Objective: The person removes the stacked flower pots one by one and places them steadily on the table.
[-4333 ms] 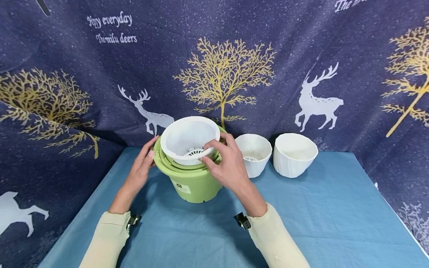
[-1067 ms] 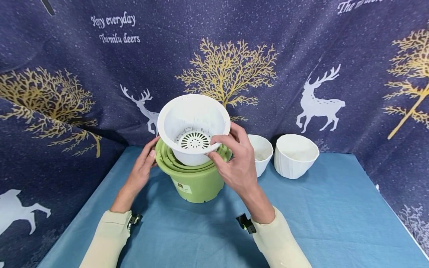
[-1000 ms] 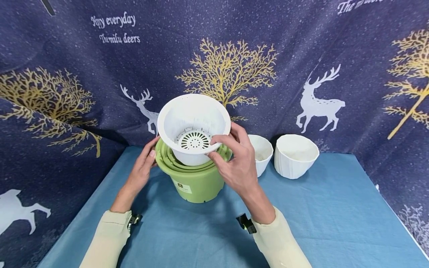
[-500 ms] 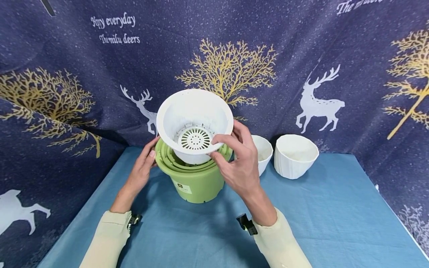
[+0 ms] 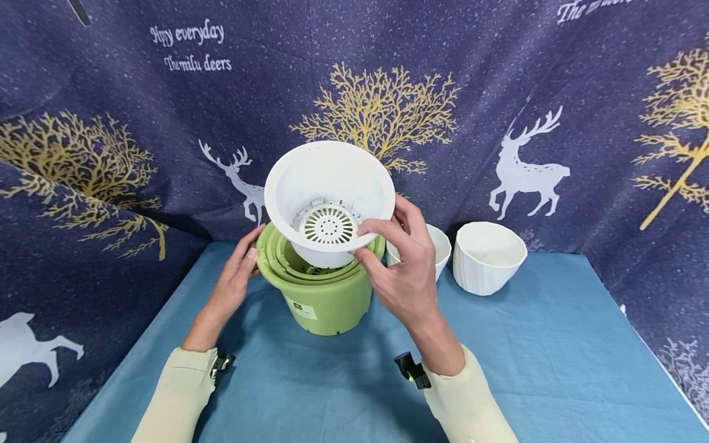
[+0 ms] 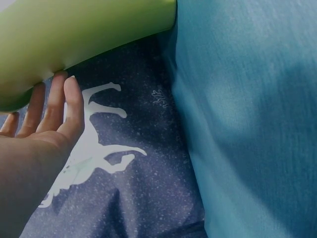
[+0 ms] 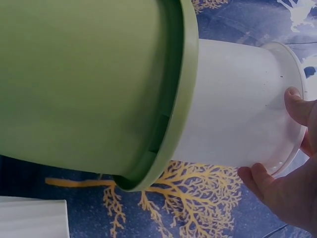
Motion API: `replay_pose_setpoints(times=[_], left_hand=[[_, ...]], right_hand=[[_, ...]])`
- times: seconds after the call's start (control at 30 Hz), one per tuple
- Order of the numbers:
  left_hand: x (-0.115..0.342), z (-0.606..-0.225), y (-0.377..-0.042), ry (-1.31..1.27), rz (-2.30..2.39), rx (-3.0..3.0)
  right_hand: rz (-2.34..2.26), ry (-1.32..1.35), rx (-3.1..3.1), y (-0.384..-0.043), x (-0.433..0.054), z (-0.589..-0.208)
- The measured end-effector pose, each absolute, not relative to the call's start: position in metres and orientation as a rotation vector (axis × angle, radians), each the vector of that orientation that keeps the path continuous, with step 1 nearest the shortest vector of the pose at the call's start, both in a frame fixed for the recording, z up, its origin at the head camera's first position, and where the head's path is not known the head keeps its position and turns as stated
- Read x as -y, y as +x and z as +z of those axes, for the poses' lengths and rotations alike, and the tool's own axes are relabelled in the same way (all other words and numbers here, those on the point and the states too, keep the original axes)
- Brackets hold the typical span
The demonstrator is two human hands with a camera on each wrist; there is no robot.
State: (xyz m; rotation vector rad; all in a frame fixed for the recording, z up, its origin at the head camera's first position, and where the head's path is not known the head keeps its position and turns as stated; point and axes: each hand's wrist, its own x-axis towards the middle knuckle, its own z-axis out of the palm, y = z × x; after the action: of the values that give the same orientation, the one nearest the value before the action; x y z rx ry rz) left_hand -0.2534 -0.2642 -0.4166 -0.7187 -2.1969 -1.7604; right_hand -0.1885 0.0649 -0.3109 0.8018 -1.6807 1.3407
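Observation:
My right hand (image 5: 407, 264) pinches the near right rim of a round white plastic flower pot (image 5: 329, 175) with slotted drainage holes in its bottom. The pot is tilted, with its lower end over the mouth of a larger green flower pot (image 5: 338, 307); several green rims are nested in that one. In the right wrist view, the white pot (image 7: 233, 104) stands out beyond the green rim (image 7: 185, 89). At the left, my left hand (image 5: 232, 277) touches the green pot's side. Its fingers (image 6: 54, 106) look fairly straight against the green wall (image 6: 84, 39) in the left wrist view.
Two white faceted pots stand to the right on the blue cloth (image 5: 526, 357): a farther-right one (image 5: 482, 271) and another (image 5: 440, 246) partly hidden behind my right hand. A dark blue deer-and-tree curtain (image 5: 443, 37) hangs behind the table.
The white pot has risen out of the nested green pots, tilting towards me, and lately shifted slightly right with my right hand. My left hand has stayed at the green pot's side.

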Motion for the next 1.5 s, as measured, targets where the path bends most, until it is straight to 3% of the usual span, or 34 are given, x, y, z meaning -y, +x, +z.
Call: replay_pose_setpoints(times=[1.5], left_hand=[[0.2623,-0.4123,-0.2516,-0.688,-1.866,2.169]], right_hand=[[1.341,0.761,1.675,-0.1795,-0.0738,-0.3061]])
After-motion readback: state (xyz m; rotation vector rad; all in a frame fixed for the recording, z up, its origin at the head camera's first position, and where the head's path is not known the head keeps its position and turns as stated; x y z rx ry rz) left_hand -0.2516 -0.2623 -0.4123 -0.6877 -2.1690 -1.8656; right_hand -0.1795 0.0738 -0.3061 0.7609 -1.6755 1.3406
